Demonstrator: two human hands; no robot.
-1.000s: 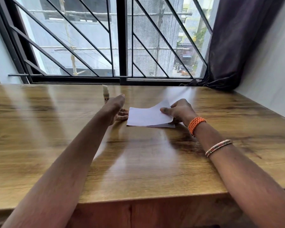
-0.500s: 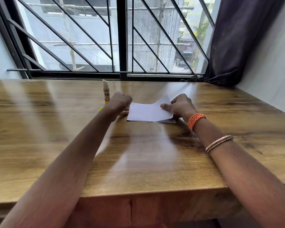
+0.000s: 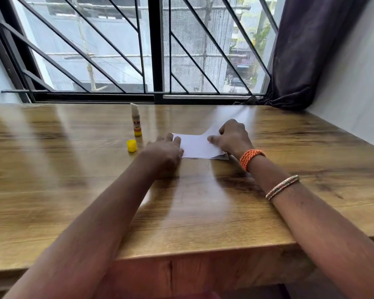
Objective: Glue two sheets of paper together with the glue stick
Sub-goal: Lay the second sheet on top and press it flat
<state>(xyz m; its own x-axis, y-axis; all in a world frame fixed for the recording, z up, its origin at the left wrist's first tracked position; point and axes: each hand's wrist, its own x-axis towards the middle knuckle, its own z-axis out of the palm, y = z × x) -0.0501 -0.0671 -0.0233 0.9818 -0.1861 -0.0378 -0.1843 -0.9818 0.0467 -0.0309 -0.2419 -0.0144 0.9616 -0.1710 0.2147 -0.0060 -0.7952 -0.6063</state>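
Both hands [image 3: 198, 145] on the paper [image 3: 198, 146] — glue stick [image 3: 136, 120] upright, uncapped.

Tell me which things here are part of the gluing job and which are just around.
Job:
- top sheet, right hand lifting its far corner
- lower sheet
- left hand on the sheets' left edge
- glue stick, upright, uncapped
- yellow cap

Around:
- table
- curtain
- window grille

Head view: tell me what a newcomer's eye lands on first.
The white paper at the middle of the wooden table, with the left hand resting on its left edge and the right hand lifting its far right corner. Left of the paper stands the uncapped glue stick, its yellow cap lying on the table just in front of it.
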